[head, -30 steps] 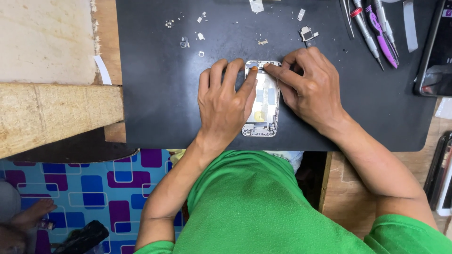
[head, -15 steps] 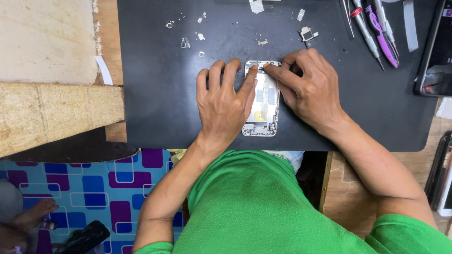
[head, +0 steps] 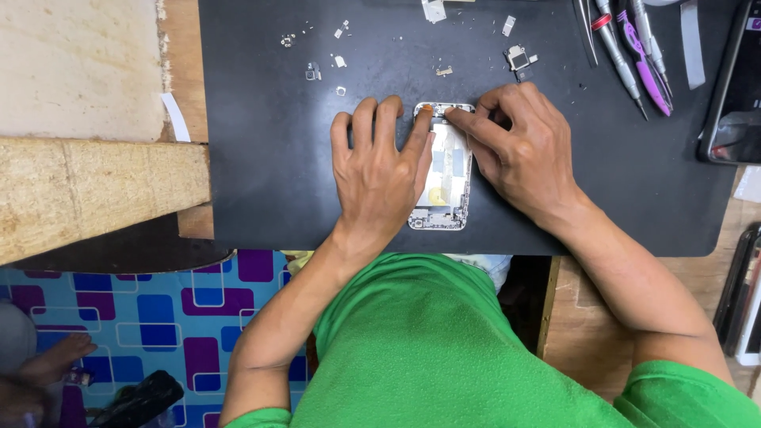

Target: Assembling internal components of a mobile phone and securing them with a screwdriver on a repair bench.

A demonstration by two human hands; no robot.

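While the opened silver phone frame [head: 444, 178] lies on the black mat-covered surface [head: 261, 158] with its long axis running away from the person, both hands meet at its far end. The left hand [head: 380, 170] lies flat, fingers spread, across its left side; the right hand [head: 519, 147] pinches at the top edge. Loose small metal parts [head: 317, 67] lie beyond, screwdrivers [head: 634, 51] far right.

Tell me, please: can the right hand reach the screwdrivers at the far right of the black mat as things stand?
Probably yes. The right hand rests on the opened phone, and only bare black mat lies between it and the screwdrivers. Nothing blocks the way, though it must first leave the phone.
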